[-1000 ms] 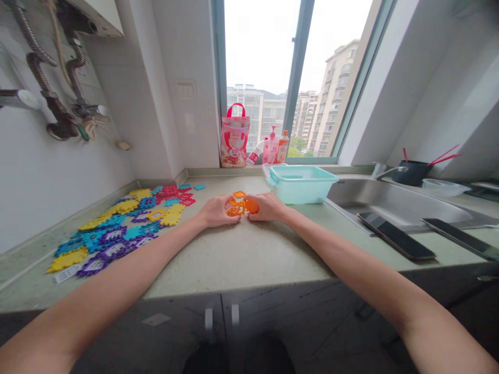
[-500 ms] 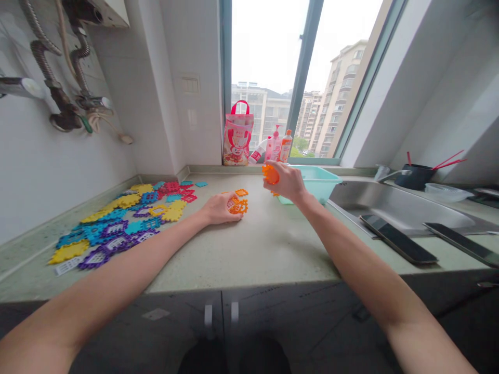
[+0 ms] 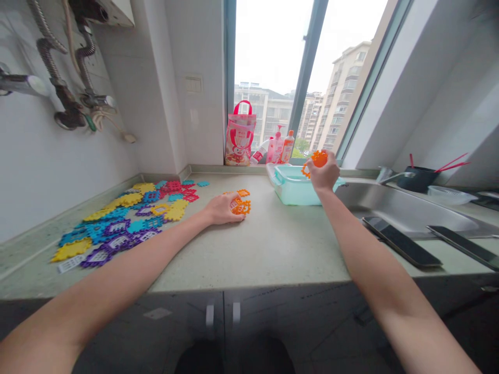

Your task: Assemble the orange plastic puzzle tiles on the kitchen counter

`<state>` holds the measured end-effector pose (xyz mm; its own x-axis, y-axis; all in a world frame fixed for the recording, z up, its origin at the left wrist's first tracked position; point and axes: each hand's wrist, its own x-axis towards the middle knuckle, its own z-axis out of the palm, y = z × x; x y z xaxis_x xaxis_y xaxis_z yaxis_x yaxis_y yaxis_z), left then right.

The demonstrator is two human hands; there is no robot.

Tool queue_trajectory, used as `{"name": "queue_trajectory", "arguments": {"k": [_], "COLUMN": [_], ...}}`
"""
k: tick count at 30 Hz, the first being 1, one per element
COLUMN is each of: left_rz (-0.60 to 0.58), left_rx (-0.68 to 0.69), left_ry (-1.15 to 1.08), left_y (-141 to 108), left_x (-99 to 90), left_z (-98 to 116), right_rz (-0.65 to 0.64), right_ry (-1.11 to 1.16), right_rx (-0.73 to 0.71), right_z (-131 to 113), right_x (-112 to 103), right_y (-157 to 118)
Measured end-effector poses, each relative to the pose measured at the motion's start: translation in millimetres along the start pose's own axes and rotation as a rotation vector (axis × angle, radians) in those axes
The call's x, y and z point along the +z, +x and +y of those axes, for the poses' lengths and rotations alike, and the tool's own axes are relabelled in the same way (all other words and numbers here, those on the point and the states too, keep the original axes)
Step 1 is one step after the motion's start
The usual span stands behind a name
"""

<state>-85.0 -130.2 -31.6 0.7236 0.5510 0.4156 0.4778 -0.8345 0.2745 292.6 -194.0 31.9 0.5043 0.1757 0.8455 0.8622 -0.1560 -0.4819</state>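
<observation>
Low over the counter, my left hand is closed around some orange toothed plastic building pieces, with one more orange piece just behind its fingers. My right hand is raised at the far side and pinches other orange building pieces, one of them a solid disc and one an open frame. Below and beside that hand stands a mint-green plastic basin; its inside is mostly hidden. To the left lies a spread pile of flat interlocking pieces in yellow, blue, purple and red.
A steel sink lies to the right, with two dark phone-like slabs along its front edge. A pink bag and several bottles stand by the window. A black pot sits behind the sink.
My right hand has moved right with its orange pieces, from the basin's left side to over its right part. My left hand has stayed nearly in place. The view has shifted slightly.
</observation>
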Motion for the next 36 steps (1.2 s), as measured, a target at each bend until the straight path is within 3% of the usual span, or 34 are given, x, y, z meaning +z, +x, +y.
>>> {"name": "queue_trajectory", "arguments": {"k": [10, 13, 20, 32, 36], "left_rz": [-0.014, -0.032, -0.037, -0.038, -0.046], "left_rx": [-0.016, -0.025, -0.046, -0.062, -0.063], "left_ry": [0.015, 0.015, 0.008, 0.022, 0.025], "left_y": [1, 1, 0, 1, 1], "left_x": [-0.3, -1.1, -3.4, -1.4, -1.5], "left_z": [0, 2, 7, 5, 5], "right_rz": [-0.535, -0.624, -0.681, -0.569, -0.601], "right_ry": [-0.275, -0.340, -0.333, -0.293, -0.247], "right_rx": [0.038, 0.008, 0.018, 0.013, -0.066], "right_z": [-4, -6, -10, -10, -9], "right_x": [-18, -22, -27, -26, -26], "right_y": [3, 5, 6, 2, -1]}}
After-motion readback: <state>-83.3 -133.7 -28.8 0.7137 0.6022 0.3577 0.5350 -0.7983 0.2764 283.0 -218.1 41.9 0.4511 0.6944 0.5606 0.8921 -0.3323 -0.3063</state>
